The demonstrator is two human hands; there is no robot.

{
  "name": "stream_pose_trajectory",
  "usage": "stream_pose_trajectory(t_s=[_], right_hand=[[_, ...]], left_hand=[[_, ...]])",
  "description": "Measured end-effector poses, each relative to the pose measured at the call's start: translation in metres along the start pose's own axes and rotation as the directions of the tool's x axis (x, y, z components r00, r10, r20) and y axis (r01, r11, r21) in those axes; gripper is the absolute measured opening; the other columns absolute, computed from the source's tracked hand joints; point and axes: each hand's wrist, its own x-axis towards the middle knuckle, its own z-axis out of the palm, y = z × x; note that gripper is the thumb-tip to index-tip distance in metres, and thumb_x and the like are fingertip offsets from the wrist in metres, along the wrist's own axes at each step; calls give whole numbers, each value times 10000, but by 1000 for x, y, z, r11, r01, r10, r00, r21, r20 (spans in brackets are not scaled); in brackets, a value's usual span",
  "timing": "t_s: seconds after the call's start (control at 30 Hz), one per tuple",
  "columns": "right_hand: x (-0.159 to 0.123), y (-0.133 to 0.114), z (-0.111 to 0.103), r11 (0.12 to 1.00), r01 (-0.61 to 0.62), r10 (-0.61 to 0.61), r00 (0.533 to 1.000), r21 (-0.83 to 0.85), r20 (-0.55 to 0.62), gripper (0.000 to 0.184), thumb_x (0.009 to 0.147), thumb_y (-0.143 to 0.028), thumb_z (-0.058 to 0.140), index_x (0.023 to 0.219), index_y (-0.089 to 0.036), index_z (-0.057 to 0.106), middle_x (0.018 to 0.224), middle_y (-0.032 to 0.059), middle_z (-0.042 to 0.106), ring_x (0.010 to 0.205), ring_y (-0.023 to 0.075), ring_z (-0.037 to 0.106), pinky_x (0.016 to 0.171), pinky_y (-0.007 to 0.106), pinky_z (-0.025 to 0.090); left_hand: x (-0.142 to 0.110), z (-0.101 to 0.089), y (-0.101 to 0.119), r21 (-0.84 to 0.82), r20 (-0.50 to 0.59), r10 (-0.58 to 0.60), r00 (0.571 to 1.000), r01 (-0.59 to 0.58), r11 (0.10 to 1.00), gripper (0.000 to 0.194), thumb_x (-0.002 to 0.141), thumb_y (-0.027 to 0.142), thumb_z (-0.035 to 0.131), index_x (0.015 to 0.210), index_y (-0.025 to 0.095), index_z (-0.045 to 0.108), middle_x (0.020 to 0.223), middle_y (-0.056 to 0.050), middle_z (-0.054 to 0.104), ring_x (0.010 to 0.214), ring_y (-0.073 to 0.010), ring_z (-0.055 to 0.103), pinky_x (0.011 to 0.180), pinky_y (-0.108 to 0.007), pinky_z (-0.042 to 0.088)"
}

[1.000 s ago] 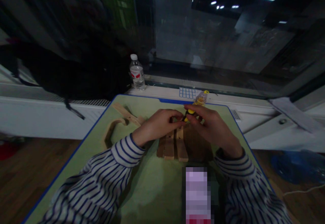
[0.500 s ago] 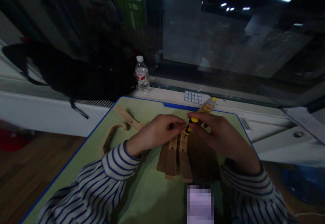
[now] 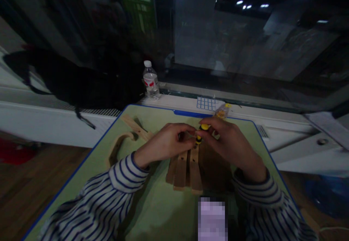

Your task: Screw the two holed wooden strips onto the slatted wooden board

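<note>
My right hand [image 3: 227,142] grips a short yellow-and-black screwdriver [image 3: 204,127] between thumb and fingers. The tool points down at a wooden strip [image 3: 194,166] with dark holes, and its tip is hard to make out. My left hand [image 3: 170,141] is closed in a pinch beside the screwdriver's lower part; what its fingertips hold is hidden. A second wooden strip [image 3: 180,172] lies alongside the first, both on top of a brown wooden board [image 3: 215,168].
A curved wooden piece [image 3: 116,146] and a flat wooden piece [image 3: 133,124] lie left on the green, blue-edged table [image 3: 152,212]. Behind are a water bottle [image 3: 151,82], a blue-gridded sheet [image 3: 206,103] and a small clear bag [image 3: 222,110]. A blurred-out phone-like object [image 3: 212,219] is in front.
My right hand has shifted slightly left and tilted with the screwdriver. My left hand stays in nearly the same pinch. The view has moved a little.
</note>
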Motion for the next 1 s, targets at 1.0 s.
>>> stream_pose_trajectory(t_s=[1.0], right_hand=[[-2, -1, -9, 990, 77, -82, 996, 120, 42, 310, 917, -206, 490, 1207, -188, 596, 1164, 61, 688, 1011, 168, 649, 867, 319, 520]], left_hand=[[8, 4, 7, 144, -15, 36, 999, -33, 989, 176, 843, 313, 620, 923, 188, 713, 809, -4, 725, 687, -134, 630, 614, -214, 417]])
